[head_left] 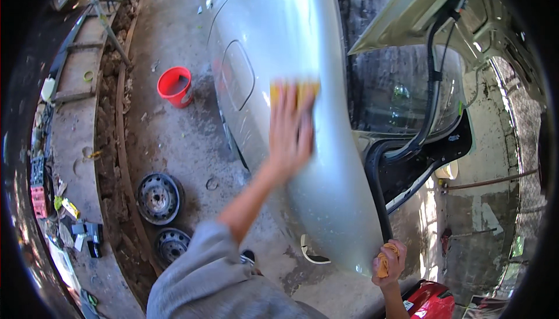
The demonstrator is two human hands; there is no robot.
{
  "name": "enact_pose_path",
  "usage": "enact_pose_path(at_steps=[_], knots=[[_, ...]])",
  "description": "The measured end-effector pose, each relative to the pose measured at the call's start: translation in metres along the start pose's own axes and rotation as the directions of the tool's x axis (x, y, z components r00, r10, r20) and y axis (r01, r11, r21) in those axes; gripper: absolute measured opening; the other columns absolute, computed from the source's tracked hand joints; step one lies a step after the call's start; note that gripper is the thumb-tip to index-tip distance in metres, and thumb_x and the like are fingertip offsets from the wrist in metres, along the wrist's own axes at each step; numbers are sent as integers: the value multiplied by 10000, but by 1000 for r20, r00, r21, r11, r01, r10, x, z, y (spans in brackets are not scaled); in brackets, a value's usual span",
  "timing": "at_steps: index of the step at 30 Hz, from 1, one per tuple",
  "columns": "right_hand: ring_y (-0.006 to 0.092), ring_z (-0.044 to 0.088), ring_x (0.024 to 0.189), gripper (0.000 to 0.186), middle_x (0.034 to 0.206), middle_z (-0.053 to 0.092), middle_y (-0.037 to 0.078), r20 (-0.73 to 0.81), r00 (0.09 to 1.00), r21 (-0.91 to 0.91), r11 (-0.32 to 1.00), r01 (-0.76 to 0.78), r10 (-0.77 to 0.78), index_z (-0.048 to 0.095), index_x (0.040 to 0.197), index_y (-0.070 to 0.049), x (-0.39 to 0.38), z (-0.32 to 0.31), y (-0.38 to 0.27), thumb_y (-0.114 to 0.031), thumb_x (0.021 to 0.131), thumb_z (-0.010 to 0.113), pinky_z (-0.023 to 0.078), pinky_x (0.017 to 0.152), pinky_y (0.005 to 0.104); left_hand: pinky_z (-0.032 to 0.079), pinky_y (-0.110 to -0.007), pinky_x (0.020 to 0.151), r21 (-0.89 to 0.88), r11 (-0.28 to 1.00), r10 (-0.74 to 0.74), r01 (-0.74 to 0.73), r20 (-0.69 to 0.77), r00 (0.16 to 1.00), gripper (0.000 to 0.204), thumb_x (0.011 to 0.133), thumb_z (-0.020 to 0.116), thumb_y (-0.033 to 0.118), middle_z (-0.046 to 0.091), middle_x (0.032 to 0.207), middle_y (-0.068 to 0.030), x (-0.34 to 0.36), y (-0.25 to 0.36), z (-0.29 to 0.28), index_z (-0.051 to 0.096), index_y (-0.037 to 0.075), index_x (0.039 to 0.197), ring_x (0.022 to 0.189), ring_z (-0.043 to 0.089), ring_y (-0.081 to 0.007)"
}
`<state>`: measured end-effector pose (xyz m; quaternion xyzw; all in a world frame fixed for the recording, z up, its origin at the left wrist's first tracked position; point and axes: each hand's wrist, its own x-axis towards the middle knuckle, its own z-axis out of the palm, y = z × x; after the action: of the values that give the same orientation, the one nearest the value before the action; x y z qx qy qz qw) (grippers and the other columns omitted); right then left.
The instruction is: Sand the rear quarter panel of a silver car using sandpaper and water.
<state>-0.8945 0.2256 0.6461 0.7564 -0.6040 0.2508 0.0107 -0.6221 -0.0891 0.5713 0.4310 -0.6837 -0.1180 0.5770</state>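
Note:
Silver bodywork of a car [326, 191] fills the middle, with a fuel flap outlined on its side. My left hand [288, 124] lies on the upper panel, pressing a yellow pad [297, 89] flat against it with the fingers stretched along it. The pad is slightly blurred, so I cannot tell whether it is a sponge or a sanding pad. At the car's rear corner, my right hand [391, 261] is closed around a crumpled orange cloth [384, 259], close to the black seal of the trunk opening.
The trunk lid [419, 4] is raised on the right, beside the rear window [396, 92]. A red bucket [174, 87] and two wheel rims [158, 198] are on the concrete to the left. A red object [431, 300] sits below my right hand.

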Motion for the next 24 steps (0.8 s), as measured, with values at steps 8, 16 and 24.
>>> enact_pose_path(at_steps=[8, 16, 24], knots=[[385, 567, 980, 339, 1119, 538, 253, 45, 998, -15, 999, 36, -35, 610, 1050, -19, 7, 3, 1, -166, 746, 634, 494, 833, 452, 167, -517, 1185, -77, 992, 98, -96, 21, 995, 562, 922, 428, 233, 304, 1575, -181, 73, -80, -34, 445, 165, 1480, 1458, 245, -406], [399, 538, 1048, 304, 1142, 525, 267, 58, 998, -42, 999, -27, 30, 568, 1053, 3, 0, -6, 2, -206, 832, 578, 432, 940, 502, 163, -511, 1184, -116, 979, 181, -166, 136, 974, 557, 908, 423, 232, 305, 1573, -188, 13, -87, -47, 479, 140, 1454, 1454, 240, -426], [383, 540, 1021, 306, 1131, 530, 266, 61, 998, -78, 997, -17, 21, 578, 1051, -3, -1, -8, -10, -214, 829, 593, 455, 882, 472, 152, -503, 1198, -135, 983, 137, -124, 87, 987, 539, 931, 416, 305, 344, 1558, -159, 9, -109, -54, 488, 181, 1452, 1457, 250, -401]])
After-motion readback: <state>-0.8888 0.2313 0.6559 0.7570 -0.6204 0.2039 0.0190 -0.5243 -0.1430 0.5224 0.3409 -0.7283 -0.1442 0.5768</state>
